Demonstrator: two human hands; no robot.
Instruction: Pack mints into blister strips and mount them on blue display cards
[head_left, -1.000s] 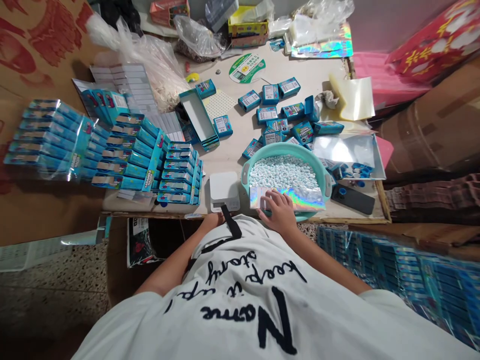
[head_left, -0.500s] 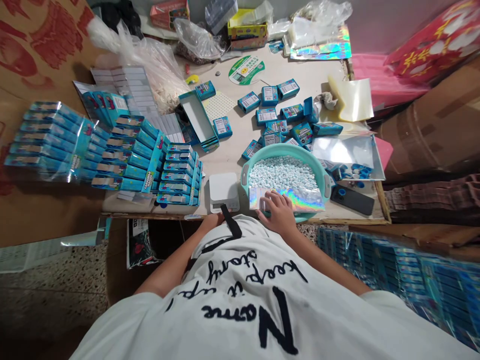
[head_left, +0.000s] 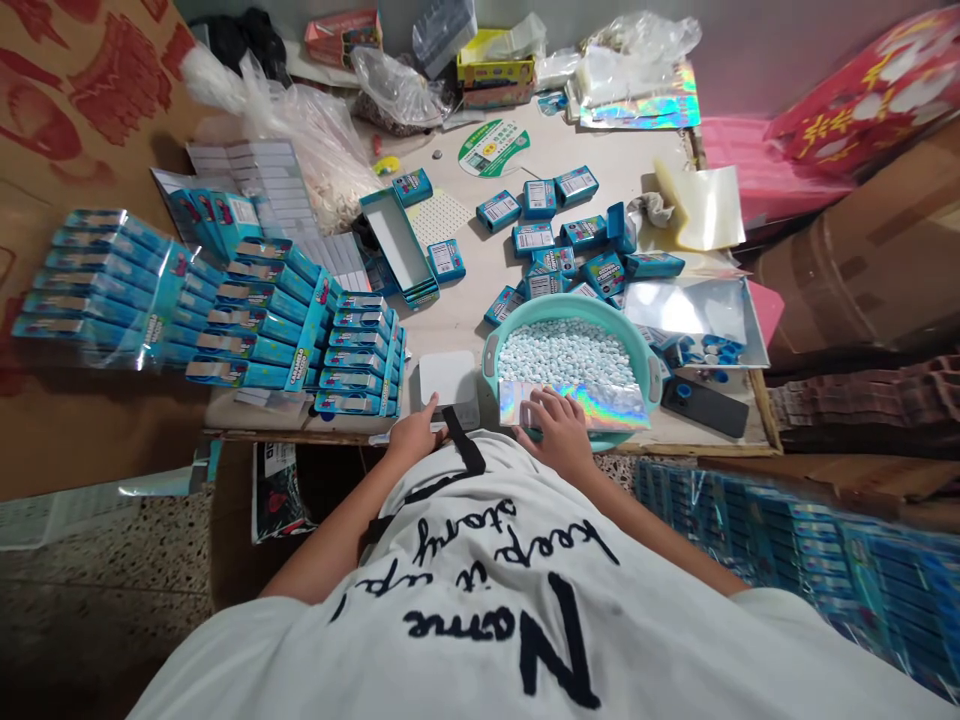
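My right hand (head_left: pixel 559 432) lies over a shiny rainbow-foil strip (head_left: pixel 615 402), fingers bent across its top and thumb by its near edge. The strip spans the near part of a turquoise basin (head_left: pixel 491 385) filled with small pale-blue and white pieces (head_left: pixel 562 350). My left hand (head_left: pixel 415 436) is at the table edge, one digit stretched onto a small white scale (head_left: pixel 448 378); its other fingers are partly hidden. A black strap (head_left: pixel 465 440) hangs from the shirt over the scale's front.
Small blue boxes (head_left: pixel 534 238) lie loose behind the basin. Stacked blue display packs (head_left: pixel 352 355) stand at left, near a long open blue box (head_left: pixel 397 240). On the right are a white tray (head_left: pixel 757 320) with blue caps and a dark phone (head_left: pixel 705 405). Plastic bags (head_left: pixel 300 130) line the back.
My left hand has moved up from the table edge, bringing a digit onto the scale. My right hand and the foil strip stay nearly in place; the view has shifted slightly.
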